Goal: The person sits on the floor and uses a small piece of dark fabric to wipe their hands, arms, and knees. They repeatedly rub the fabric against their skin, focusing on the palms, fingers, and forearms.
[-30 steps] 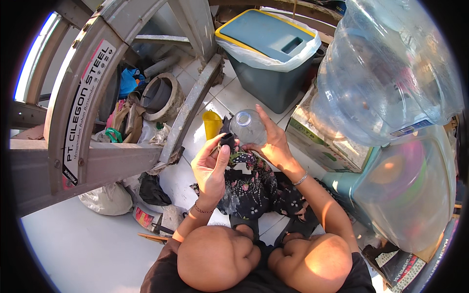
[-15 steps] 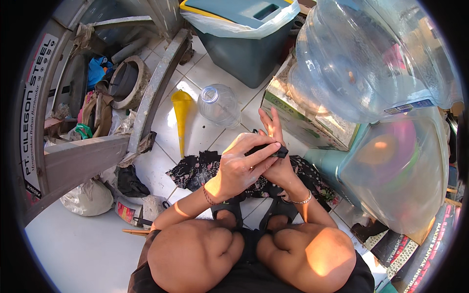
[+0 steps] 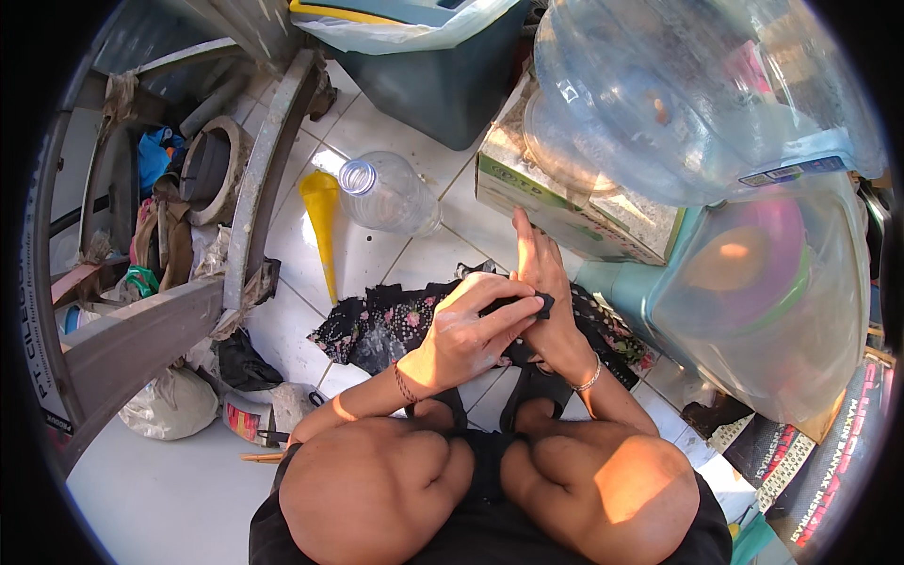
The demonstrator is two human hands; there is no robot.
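In front of my knees, my left hand (image 3: 471, 322) pinches a small, soft-looking black piece (image 3: 543, 305) between thumb and fingers. It presses this piece against the palm side of my right hand (image 3: 552, 299), whose fingers stretch out and point away from me. Part of the black piece is hidden by the left fingers, so its exact kind is unclear. Beneath both hands a black floral cloth (image 3: 384, 325) lies crumpled on the white tiles, with pale smudges on it. Beyond the cloth, to the left, are a yellow funnel (image 3: 322, 226) and a clear plastic bottle (image 3: 395, 200).
A dark grey bin (image 3: 433, 80) with a white liner stands at the far side. To the right are a green-and-white carton (image 3: 565, 209), a large clear plastic vessel (image 3: 650, 89) and a translucent tub (image 3: 744, 320). A metal frame (image 3: 264, 179) borders the left, near a white bag (image 3: 168, 405).
The whole view has shifted, with the floor objects now further left and higher. My left fingers have shifted on the black piece, and my right fingers are more upright.
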